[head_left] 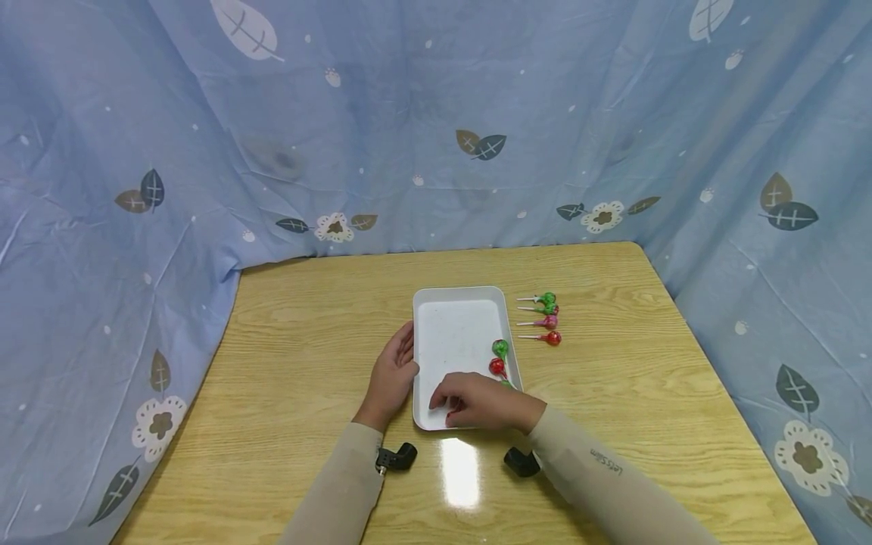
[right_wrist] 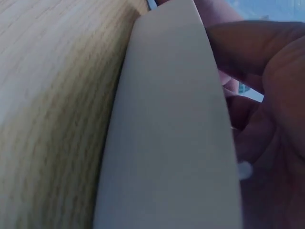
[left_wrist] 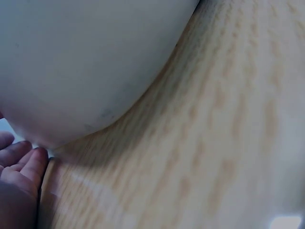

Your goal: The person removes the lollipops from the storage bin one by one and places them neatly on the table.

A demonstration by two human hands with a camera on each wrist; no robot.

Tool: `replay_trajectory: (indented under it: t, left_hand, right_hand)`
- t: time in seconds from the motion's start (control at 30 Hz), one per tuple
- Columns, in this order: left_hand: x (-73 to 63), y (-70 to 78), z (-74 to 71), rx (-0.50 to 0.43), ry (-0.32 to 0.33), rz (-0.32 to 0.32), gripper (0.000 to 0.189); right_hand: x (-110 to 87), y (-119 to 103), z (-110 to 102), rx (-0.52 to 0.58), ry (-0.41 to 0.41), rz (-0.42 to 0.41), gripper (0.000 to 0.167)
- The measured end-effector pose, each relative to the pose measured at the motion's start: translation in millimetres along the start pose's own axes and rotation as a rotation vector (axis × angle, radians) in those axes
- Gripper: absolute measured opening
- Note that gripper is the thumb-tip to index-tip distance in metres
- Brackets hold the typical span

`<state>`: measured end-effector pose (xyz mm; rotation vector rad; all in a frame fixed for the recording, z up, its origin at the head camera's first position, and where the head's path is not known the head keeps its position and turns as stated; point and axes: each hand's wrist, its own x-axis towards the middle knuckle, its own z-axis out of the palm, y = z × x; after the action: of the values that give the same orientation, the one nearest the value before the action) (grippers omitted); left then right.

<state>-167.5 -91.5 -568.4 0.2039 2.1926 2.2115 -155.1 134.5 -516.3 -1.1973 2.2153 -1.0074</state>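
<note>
A white rectangular tray (head_left: 450, 310) lies on the wooden table. My left hand (head_left: 393, 375) rests along its left side, fingers fairly straight against the outer wall and thumb at the rim. Over the tray's near end is my right hand (head_left: 480, 401), thumb and fingers curled together. A bit of red shows at its fingertips, and in the right wrist view a white stick end (right_wrist: 245, 170) pokes out by the palm, so it seems to pinch a lollipop, mostly hidden. Inside the tray's right side lie a green lollipop (head_left: 500, 348) and a red lollipop (head_left: 498, 367); another green one is partly covered.
Right of the tray, several lollipops lie in a column, sticks pointing left: a green lollipop (head_left: 548, 298) at the far end, a red lollipop (head_left: 553, 338) nearest. Blue leaf-patterned curtains (head_left: 409, 151) hang around the table (head_left: 320, 325).
</note>
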Motion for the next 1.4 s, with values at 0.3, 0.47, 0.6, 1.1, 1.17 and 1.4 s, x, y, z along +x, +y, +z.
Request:
replay_trajectory:
  t: [0.3,0.47,0.6,1.1,1.17,1.4]
  left_hand:
    - [-0.3,2.7,-0.2,-0.008,-0.001,0.002,0.077]
    - [-0.7,3.0,-0.6,0.002,-0.001,-0.004,0.077]
    - [-0.9,2.5,-0.6,0.002,-0.004,0.0,0.077]
    - [-1.4,2.5,-0.7,-0.018,-0.008,-0.005,0.077]
    - [-1.6,2.9,-0.6,-0.015,-0.005,-0.012,0.077]
    - [-1.0,2.5,0.7,-0.007,0.003,-0.02,0.077]
  right_hand:
    - [-3.5,2,-6,0.004,-0.049,-0.007,0.021]
    - [-0.6,5,-1,-0.069,-0.033,-0.006,0.026]
    - [1.8,4,3,-0.117,-0.013,0.023,0.025]
    - [-1.0,-3,1,-0.104,0.138,0.055,0.023]
    - [-1.3,-4,-1,-0.096,0.162,0.058,0.022]
    - [-5.9,-6,-12,-0.054,0.246,0.064,0.021]
